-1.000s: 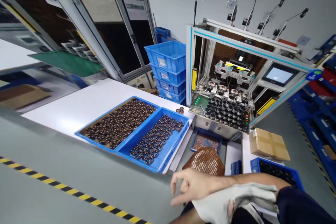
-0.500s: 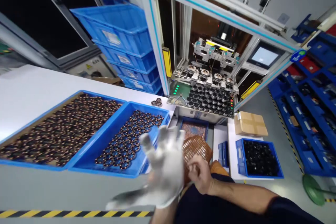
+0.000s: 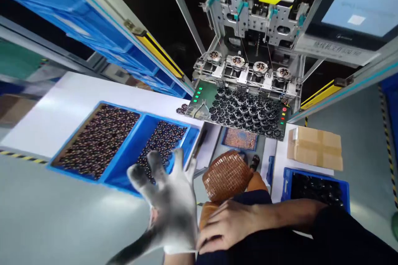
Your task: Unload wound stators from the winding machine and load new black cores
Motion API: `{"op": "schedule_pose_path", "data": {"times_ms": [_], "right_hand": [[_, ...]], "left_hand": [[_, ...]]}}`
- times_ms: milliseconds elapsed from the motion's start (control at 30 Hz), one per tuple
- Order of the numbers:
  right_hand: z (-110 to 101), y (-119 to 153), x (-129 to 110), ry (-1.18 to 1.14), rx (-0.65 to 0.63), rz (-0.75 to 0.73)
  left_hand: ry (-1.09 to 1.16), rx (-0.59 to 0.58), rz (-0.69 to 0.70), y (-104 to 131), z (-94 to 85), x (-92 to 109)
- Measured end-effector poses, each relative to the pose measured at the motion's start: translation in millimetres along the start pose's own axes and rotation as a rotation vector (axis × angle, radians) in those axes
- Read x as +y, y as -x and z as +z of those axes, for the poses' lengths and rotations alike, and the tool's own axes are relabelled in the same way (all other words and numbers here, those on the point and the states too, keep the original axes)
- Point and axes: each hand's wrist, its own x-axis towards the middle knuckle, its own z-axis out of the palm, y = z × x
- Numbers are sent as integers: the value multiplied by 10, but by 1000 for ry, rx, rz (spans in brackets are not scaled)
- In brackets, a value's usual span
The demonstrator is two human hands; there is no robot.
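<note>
The left hand [image 3: 174, 203], in a white glove [image 3: 183, 225], is spread at seven o'clock, palm up and fingers apart, its fingertips overlapping the near edge of a blue tray [image 3: 120, 180] in this view. The bare right hand [image 3: 226, 225] is at six o'clock with its fingers curled against the glove's cuff; whether they pinch it, I cannot tell. Open floor [image 3: 81, 223] lies left of the glove, below the white table's [image 3: 74, 91] edge. That table holds two blue trays of rings side by side, the nine o'clock one [image 3: 73, 175] fuller, the other with bare room along its near end. A few loose rings [image 3: 182, 109] sit near the table's corner. At one o'clock, a machine [image 3: 261, 18] holds four round coils [image 3: 238, 62] in a row, above many packed black cups [image 3: 245, 112], too crowded to count. Below its one screen [image 3: 363, 0], a strip of characters is too blurred to read. One taped box [image 3: 315, 147] and one blue bin [image 3: 287, 174] stand at four o'clock.
</note>
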Motion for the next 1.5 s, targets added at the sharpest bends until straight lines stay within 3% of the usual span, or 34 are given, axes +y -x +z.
{"op": "schedule_pose_path", "data": {"times_ms": [100,167,233,300,367,433,533,600,700,767,900,967,1067,1167,1267,1367,1500], "right_hand": [[-6,204,323,106,-51,-86],[24,324,538,193,-177,-112],[27,444,744,243,-331,-66],[-17,560,928,247,-394,14],[-115,653,1082,213,-356,102],[-261,707,1201,174,-290,178],[-528,715,1315,194,-238,251],[-700,693,1351,215,-206,312],[-895,651,1374,190,-112,410],[-963,613,1400,144,-9,460],[-919,433,1510,87,186,643],[-836,248,1551,72,306,700],[-761,-161,1512,20,467,776],[-858,-640,1356,-3,553,779],[-1114,-1035,1148,45,494,719],[-1413,-1276,974,72,427,636],[-1719,-1482,931,29,575,397]], "left_hand": [[-181,17,-5,-278,249,9],[-287,63,13,-335,203,-93],[-383,116,13,-276,-37,-273],[-460,168,-2,-139,-407,-497],[-497,182,9,4,-781,-713],[-612,167,-16,66,-1045,-882],[-690,195,-125,-132,-1159,-1024],[-695,216,-165,-482,-1112,-1084],[-780,36,-167,-1273,-1002,-1263],[-1006,-137,-108,-1900,-919,-1485],[-1376,-325,-62,-3039,-702,-2045],[-1499,-465,-13,-3411,-611,-2281],[-1578,-620,46,-3695,-542,-2499],[-1542,-689,56,-3783,-479,-2566],[-1469,-711,19,-3807,-392,-2507],[-1365,-687,-37,-3781,-408,-2320],[-1118,-574,-30,-3500,-614,-1874]]}}
